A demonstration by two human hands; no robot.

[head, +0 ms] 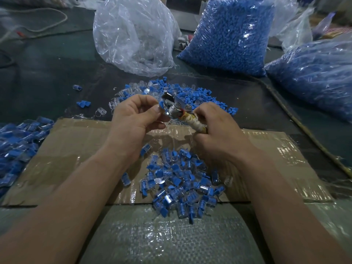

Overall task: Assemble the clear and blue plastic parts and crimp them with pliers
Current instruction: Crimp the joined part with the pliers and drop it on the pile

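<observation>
Above cardboard (76,149), left hand (133,119) pinches a blue part (161,104); right hand (215,134) grips pliers (174,111).

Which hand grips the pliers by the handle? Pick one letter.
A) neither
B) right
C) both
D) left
B: the right hand curls round the wrapped handle of the pliers, while the left hand pinches a blue part at their tip.

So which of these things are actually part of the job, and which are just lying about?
In use: left hand pinching a small blue piece; right hand gripping the pliers; pile of loose parts; pile of finished pieces.
Lying about, untouched: rope; clear bag; big blue-filled bag.
</observation>
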